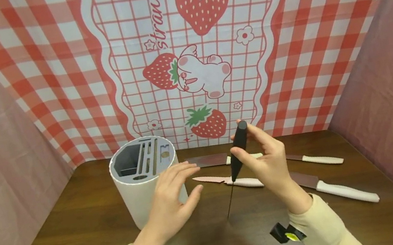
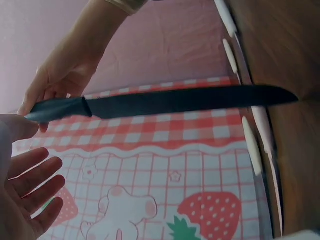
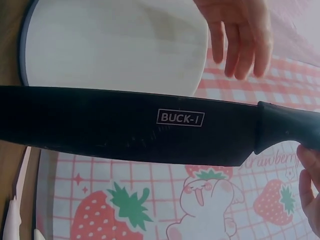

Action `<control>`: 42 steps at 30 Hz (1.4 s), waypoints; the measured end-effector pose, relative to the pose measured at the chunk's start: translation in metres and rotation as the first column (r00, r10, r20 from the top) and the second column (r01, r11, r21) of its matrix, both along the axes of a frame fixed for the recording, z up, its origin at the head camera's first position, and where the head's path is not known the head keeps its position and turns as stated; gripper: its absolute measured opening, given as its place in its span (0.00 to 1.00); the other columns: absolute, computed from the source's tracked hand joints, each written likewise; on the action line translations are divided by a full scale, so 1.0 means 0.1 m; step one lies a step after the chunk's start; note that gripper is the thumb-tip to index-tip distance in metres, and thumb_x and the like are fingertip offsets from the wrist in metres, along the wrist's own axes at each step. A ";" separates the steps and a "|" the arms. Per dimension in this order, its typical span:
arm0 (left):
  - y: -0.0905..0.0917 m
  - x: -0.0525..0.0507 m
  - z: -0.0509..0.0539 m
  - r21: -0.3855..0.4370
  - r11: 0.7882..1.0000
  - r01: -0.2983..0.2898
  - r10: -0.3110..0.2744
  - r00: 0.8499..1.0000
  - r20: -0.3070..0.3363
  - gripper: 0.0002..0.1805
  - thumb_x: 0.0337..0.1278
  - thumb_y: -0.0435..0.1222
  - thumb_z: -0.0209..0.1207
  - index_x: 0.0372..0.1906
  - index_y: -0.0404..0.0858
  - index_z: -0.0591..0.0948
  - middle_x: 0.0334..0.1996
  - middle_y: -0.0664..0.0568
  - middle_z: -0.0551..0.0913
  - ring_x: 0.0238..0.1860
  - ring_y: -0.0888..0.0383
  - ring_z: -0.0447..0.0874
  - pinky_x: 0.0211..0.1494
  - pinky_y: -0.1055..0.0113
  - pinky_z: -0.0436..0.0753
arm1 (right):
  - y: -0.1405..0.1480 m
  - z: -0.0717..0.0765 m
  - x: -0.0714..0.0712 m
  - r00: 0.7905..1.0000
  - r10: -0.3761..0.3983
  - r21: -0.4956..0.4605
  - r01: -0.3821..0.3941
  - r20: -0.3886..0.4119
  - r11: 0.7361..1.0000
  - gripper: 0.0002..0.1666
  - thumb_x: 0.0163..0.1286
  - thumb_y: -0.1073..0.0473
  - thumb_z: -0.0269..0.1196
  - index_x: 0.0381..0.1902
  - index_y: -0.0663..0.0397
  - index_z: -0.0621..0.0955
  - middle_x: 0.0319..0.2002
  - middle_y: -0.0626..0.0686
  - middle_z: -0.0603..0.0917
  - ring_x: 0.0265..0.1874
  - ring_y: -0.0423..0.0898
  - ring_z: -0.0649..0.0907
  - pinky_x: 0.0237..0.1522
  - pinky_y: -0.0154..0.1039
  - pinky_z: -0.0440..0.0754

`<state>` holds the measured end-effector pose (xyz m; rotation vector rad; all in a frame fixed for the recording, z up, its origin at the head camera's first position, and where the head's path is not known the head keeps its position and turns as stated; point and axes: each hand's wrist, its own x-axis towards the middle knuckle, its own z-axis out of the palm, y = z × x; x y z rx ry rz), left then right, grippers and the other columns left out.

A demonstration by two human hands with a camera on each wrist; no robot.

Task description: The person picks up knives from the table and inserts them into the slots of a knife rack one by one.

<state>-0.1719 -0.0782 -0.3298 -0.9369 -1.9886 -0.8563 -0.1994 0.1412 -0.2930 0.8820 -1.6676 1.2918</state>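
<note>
The right hand (image 1: 271, 166) pinches the black handle of a knife (image 1: 239, 150) between thumb and fingers. Its thin blade points down, seen edge-on in the head view, with the tip low near the table. In the right wrist view the broad black blade (image 3: 125, 125) is marked BUCK-I. The left hand (image 1: 172, 202) holds nothing, its fingers extended in front of the white round knife block (image 1: 135, 200). Slots and one larger compartment show in the block's grey top. From the left wrist view, the left hand (image 2: 30, 190) is beside the black handle (image 2: 60, 108); contact there is unclear.
Behind and right of the hands, several white-handled knives lie on the brown table (image 1: 96, 243): a pink-bladed one (image 1: 245, 182), a broad-bladed one (image 1: 208, 161), a small one (image 1: 321, 159) and a larger one (image 1: 348, 192). A strawberry-print cloth (image 1: 180, 25) hangs behind.
</note>
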 end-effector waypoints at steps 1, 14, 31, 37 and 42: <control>0.04 -0.01 0.01 -0.002 1.000 0.010 -0.010 1.000 0.011 0.17 0.52 0.40 0.59 0.47 0.39 0.78 0.45 0.51 0.80 0.50 0.54 0.75 0.57 0.60 0.69 | -0.01 0.01 0.01 1.000 -0.002 0.010 0.002 -0.001 1.000 0.29 0.51 0.67 0.68 0.53 0.65 0.76 0.34 0.52 0.84 0.31 0.40 0.81 0.38 0.28 0.78; 0.40 -0.10 0.09 0.066 0.993 0.094 -0.107 0.967 0.229 0.17 0.51 0.42 0.62 0.47 0.42 0.77 0.42 0.55 0.81 0.46 0.62 0.78 0.48 0.68 0.76 | -0.08 0.05 0.04 1.000 -0.004 0.078 0.003 0.014 0.997 0.28 0.55 0.58 0.67 0.53 0.62 0.75 0.35 0.58 0.83 0.33 0.39 0.81 0.39 0.29 0.78; 0.63 -0.12 0.06 0.224 0.967 0.118 -0.177 0.947 0.268 0.13 0.49 0.40 0.64 0.40 0.41 0.78 0.30 0.55 0.79 0.34 0.63 0.78 0.40 0.71 0.78 | -0.08 0.09 0.08 0.999 -0.023 0.101 0.020 0.032 0.995 0.26 0.56 0.56 0.66 0.52 0.59 0.76 0.38 0.58 0.85 0.41 0.43 0.79 0.45 0.35 0.72; 0.63 -0.11 0.09 0.274 0.952 0.136 -0.217 0.931 0.292 0.13 0.51 0.40 0.63 0.42 0.42 0.78 0.33 0.55 0.80 0.35 0.63 0.78 0.39 0.68 0.78 | -0.08 0.11 0.10 0.998 -0.031 0.112 0.026 0.046 0.993 0.24 0.56 0.60 0.66 0.52 0.58 0.77 0.37 0.57 0.85 0.41 0.42 0.80 0.45 0.35 0.74; 0.62 -0.08 0.15 0.337 0.929 0.152 -0.270 0.902 0.338 0.13 0.52 0.39 0.61 0.44 0.42 0.78 0.34 0.53 0.80 0.36 0.60 0.78 0.33 0.70 0.80 | -0.08 0.12 0.10 0.996 -0.089 0.125 0.085 0.031 0.989 0.25 0.58 0.51 0.64 0.49 0.60 0.78 0.36 0.56 0.84 0.38 0.40 0.79 0.43 0.31 0.75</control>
